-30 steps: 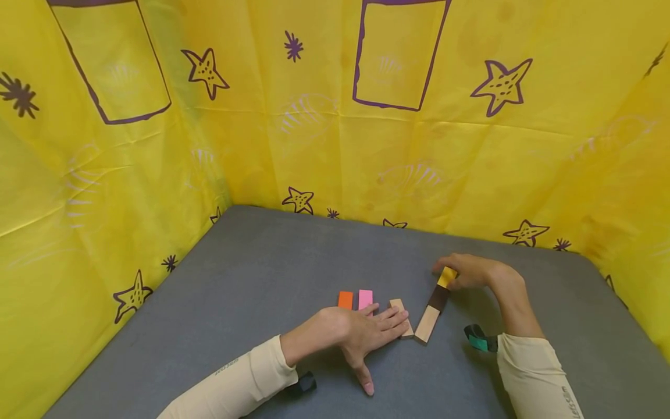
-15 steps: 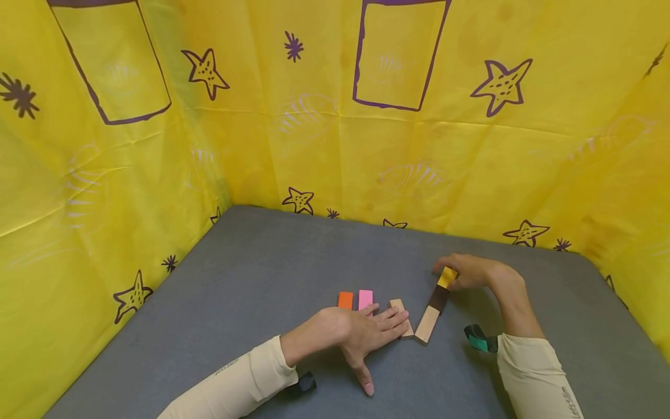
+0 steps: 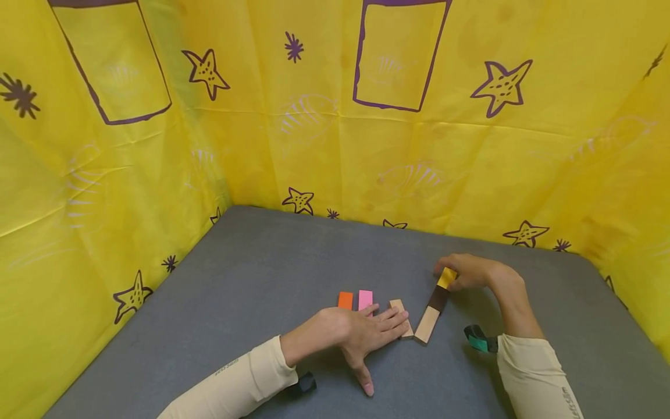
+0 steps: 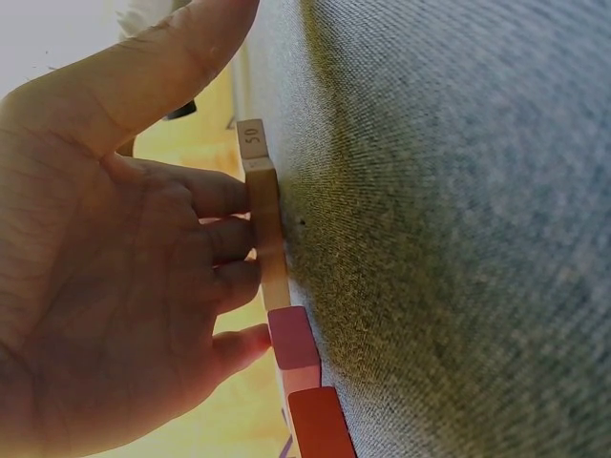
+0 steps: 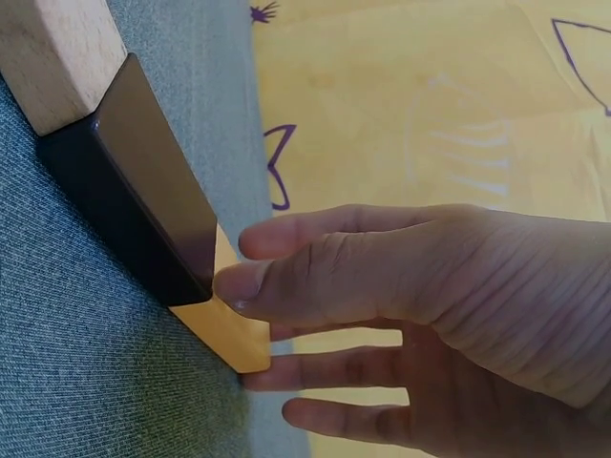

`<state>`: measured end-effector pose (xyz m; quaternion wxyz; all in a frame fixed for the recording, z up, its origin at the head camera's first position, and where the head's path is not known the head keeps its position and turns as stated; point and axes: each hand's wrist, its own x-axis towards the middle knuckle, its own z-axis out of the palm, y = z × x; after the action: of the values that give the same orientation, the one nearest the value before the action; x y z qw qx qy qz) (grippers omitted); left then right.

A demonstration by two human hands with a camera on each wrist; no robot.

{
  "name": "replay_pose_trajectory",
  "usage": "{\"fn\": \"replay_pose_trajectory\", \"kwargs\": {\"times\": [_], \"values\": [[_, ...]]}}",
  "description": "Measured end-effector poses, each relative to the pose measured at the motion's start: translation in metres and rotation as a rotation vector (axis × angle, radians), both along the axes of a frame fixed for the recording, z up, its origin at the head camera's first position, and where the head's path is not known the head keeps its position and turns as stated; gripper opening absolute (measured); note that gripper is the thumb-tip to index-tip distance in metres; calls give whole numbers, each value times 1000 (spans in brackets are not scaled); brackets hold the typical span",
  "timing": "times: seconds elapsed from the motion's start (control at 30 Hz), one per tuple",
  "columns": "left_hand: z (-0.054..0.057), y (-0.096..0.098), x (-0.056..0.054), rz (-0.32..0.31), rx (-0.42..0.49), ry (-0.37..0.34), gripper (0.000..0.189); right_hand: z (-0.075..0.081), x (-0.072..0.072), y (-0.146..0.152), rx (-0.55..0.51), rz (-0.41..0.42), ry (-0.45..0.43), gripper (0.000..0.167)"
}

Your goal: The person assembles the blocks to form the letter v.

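Observation:
My left hand (image 3: 366, 334) lies with its fingers spread and straight over a plain wooden block (image 3: 396, 304). Its little finger touches a pink block (image 4: 294, 339), beside which sits an orange block (image 3: 345, 299). To the right, a yellow block (image 3: 447, 277), a dark brown block (image 3: 438, 298) and another plain wooden block (image 3: 427, 324) form a slanted row, end to end. My right hand (image 3: 471, 272) pinches the yellow block at the far end, thumb on one side and fingers around the other. The near ends of the two wooden blocks almost meet, making a V.
A grey cloth-covered table (image 3: 293, 250) lies under everything. Yellow curtains (image 3: 314, 145) with starfish drawings enclose its back and sides. Dark straps, the right one (image 3: 478, 339) with a green patch, show at both wrists.

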<state>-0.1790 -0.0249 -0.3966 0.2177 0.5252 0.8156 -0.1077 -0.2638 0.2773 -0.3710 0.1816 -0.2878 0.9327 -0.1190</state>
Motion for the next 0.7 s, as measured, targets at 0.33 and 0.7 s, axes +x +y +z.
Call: {"fn": "replay_pose_trajectory", "kwargs": {"times": [0.33, 0.7], "values": [[1, 0, 1, -4, -13, -4, 133, 7, 5, 4, 2, 14, 65, 41], [-2, -2, 3, -10, -13, 46, 133, 0, 38, 17, 112, 171, 219, 68]]}}
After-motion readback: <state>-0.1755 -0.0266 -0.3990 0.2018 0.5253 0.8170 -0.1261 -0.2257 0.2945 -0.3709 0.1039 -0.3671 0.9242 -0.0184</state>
